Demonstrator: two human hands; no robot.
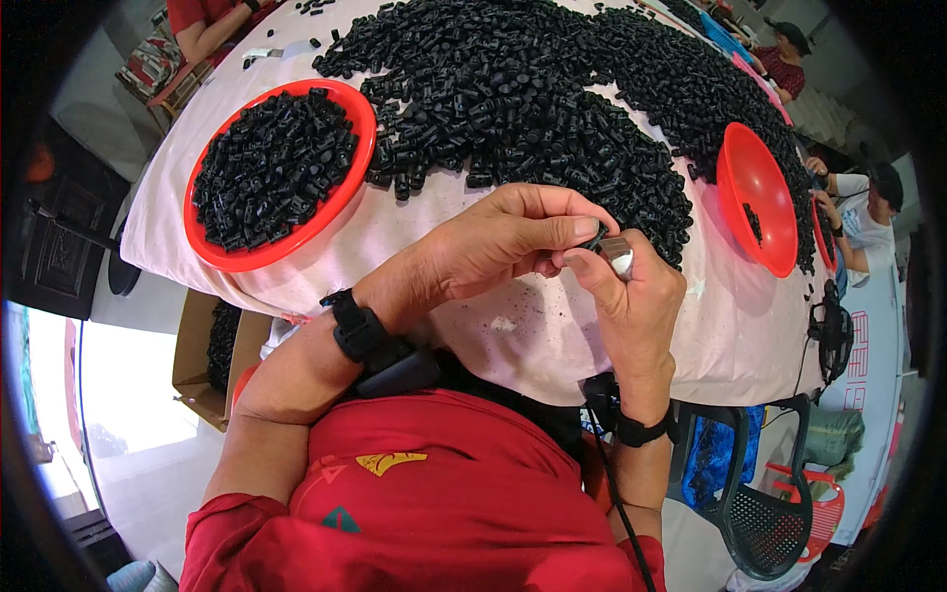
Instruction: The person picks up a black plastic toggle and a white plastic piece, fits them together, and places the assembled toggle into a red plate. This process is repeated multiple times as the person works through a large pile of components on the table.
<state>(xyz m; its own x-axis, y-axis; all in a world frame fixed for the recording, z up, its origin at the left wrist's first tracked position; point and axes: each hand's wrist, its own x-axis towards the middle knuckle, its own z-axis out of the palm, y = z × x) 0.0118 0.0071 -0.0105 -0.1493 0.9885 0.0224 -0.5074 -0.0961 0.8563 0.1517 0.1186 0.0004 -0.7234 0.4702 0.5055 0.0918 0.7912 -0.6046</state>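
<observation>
My left hand (508, 242) pinches a small black plastic piece (596, 235) between thumb and fingertips, over the near part of the cloth-covered table. Close against it, my right hand (636, 291) grips a short, shiny silver blade-like tool (619, 256), its handle end hidden in the fingers. The fingertips of both hands nearly meet around the piece. Just beyond them spreads a large heap of black cylindrical pieces (493, 99). To the left, a red plastic bowl (363, 118) is filled with similar pieces. On the right, a tilted red bowl (764, 187) has only several in it.
Pale pink cloth (513, 335) covers the table. A flat metal tool (276, 51) lies near its far left edge. Below the left side stands a cardboard box (197, 345) with black pieces. A dark plastic chair (764, 523) is at lower right. Other people sit around the table.
</observation>
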